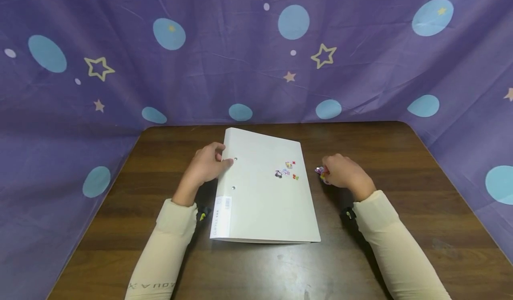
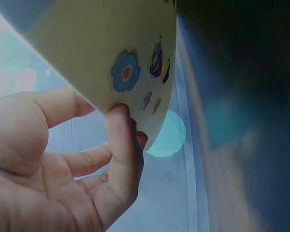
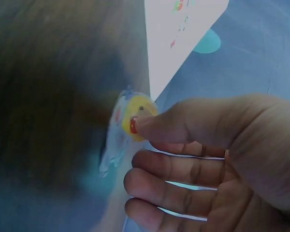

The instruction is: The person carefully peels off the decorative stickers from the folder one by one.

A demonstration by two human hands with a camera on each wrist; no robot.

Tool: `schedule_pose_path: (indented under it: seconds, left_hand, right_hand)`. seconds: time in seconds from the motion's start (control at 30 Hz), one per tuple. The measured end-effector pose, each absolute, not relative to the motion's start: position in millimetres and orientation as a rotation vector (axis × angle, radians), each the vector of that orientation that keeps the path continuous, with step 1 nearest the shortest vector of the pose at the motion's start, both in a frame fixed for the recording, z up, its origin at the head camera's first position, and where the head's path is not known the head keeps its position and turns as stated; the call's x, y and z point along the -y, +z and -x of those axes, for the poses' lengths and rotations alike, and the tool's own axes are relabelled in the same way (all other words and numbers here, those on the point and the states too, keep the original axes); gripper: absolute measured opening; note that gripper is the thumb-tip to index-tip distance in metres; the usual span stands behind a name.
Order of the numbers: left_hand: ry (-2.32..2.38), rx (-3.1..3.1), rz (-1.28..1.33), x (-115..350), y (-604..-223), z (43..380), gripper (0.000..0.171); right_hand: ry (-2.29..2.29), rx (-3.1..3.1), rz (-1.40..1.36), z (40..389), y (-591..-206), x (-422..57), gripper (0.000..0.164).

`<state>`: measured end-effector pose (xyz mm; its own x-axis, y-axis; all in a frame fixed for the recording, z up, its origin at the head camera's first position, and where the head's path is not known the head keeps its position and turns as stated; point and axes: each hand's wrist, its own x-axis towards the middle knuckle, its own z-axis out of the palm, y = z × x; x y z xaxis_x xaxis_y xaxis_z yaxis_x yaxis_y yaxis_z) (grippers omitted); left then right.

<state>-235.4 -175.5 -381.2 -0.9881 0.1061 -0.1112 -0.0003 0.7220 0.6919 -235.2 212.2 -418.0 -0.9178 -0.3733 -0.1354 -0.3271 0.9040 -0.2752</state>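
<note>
A white binder (image 1: 260, 215) lies on the wooden table, its spine to the left. My left hand (image 1: 206, 163) pinches it at the spine edge, thumb on the cover. In the left wrist view, a blue flower sticker (image 2: 117, 79) and several smaller stickers show on the face beside my finger. A cluster of small colourful stickers, one of them dark (image 1: 278, 174), sits on the right half of the cover. Right of the binder, my right hand (image 1: 344, 173) pinches a yellow sticker with a red spot (image 3: 145, 103). Behind it are clear-edged, pale stickers (image 3: 117, 140).
The brown table (image 1: 409, 193) extends on both sides of the binder. A purple curtain (image 1: 224, 68) with stars and blue ovals hangs around its far side and sides. A white printed label (image 1: 221, 217) covers the near end of the spine.
</note>
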Motion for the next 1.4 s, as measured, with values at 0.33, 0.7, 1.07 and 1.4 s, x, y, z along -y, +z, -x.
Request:
schedule_pose_path:
  seconds: [0.33,0.7,1.07,1.4]
  left_hand:
    - [1.129,-2.774,-0.081,175.3,-379.7,234.3,0.06]
    - [1.116,-2.775,-0.076,174.7,-379.8,234.1,0.06]
    - [1.126,-2.779,-0.079,175.0,-378.6,233.7,0.059]
    - [1.131,-2.778,-0.071,175.1,-378.8,233.7,0.059]
  right_hand:
    - [-0.345,-2.953,0.525,240.5,-429.0,-211.5,0.018]
    - [-0.352,-3.022,0.552,233.7,-428.1,-191.5,0.015]
    - [-0.412,-3.086,0.668,230.5,-431.6,-177.5,0.014]
    - [-0.515,-3.01,0.77,227.3,-433.2,-161.4,0.005]
